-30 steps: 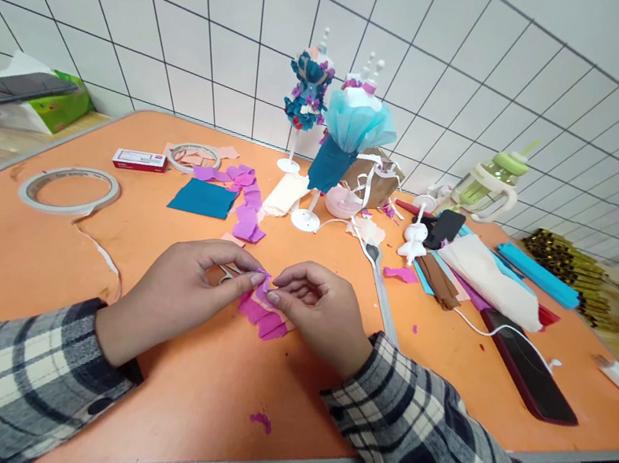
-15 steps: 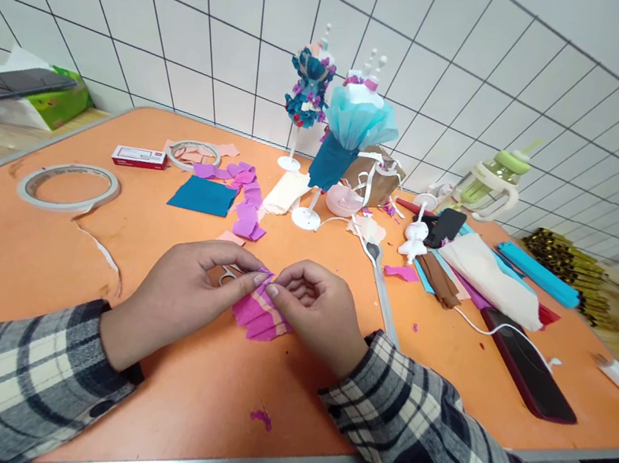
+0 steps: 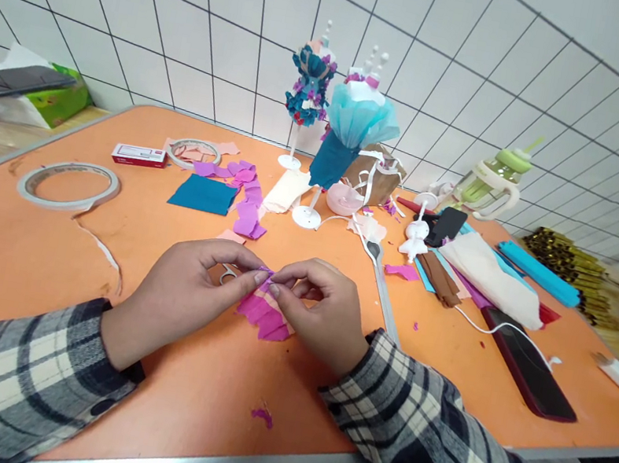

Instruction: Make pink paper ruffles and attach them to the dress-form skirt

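Observation:
Thumb and fingertips of my left hand (image 3: 205, 281) pinch the upper edge of a magenta crepe paper piece (image 3: 264, 318) crossed by a pale peach strip. Right beside it, my right hand (image 3: 317, 305) pinches the same paper edge, its other fingers curled in. The paper hangs below my fingertips, gathered at the top; my fingers cover its upper part. Behind my left fingers shows a ring handle, perhaps of scissors (image 3: 227, 274). A torn purple scrap (image 3: 263, 415) lies on the orange table (image 3: 181, 416) nearer to me.
Two dressed miniature mannequins (image 3: 309, 88) (image 3: 358, 124) stand at the back. Tape rolls (image 3: 33, 187), a blue paper square (image 3: 203, 194) and purple pieces (image 3: 249, 209) lie left. Right are a bare figure (image 3: 416, 238), folded papers (image 3: 487, 275), a phone (image 3: 530, 370) and a bottle (image 3: 494, 184).
My right fingers have shifted slightly at the paper's top edge, the right hand curling a little differently. The hanging paper has swung and folded slightly to the right.

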`<state>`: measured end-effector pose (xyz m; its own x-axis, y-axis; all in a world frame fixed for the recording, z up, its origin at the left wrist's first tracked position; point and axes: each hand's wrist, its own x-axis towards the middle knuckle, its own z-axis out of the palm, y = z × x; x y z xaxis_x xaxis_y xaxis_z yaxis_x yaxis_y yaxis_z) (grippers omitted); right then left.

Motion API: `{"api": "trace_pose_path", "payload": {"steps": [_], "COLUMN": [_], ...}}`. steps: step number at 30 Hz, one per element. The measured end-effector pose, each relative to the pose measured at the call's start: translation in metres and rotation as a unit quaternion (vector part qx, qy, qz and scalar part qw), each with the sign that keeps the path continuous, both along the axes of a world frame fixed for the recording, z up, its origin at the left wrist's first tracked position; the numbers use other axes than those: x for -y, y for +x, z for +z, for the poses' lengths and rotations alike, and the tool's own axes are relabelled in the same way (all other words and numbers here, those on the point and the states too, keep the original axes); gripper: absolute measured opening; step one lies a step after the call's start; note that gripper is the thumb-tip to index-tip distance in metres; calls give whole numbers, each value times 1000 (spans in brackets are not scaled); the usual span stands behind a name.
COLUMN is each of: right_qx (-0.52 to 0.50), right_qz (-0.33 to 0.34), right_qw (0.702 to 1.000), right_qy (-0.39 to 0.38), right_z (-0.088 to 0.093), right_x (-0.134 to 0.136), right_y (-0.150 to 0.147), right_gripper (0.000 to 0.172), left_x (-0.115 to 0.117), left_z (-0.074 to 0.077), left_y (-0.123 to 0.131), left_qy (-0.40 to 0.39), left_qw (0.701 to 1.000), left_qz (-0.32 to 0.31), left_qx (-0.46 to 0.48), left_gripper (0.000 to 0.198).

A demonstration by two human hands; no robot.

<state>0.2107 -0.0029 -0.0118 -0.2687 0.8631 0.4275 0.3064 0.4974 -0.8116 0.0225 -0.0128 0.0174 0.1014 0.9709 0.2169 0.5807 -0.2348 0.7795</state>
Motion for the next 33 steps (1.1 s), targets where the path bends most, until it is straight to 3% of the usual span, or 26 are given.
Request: {"api": "trace_pose_path", "payload": {"steps": [14,20,33], "right_qx": [-5,-17,-19], "right_qz": [-24,-9,-33], "right_qw": [998,1000,994], "right_qy": [-58,-19,-102], "right_z": [1,3,4], "right_x": [-1,-2,0], "right_y": [-2,-1,-2], "right_gripper": [6,3,6], "left_x": [-1,-1,-4], "left_z": [-6,-4,-11], "left_y": [-1,-2,-5], "left_qy": [9,4,25], "left_qw": [999,998,998], "left_qz": [-31,-64,-53], "left_qx": [-7,-10,-10], "left_gripper": [23,23,22]}}
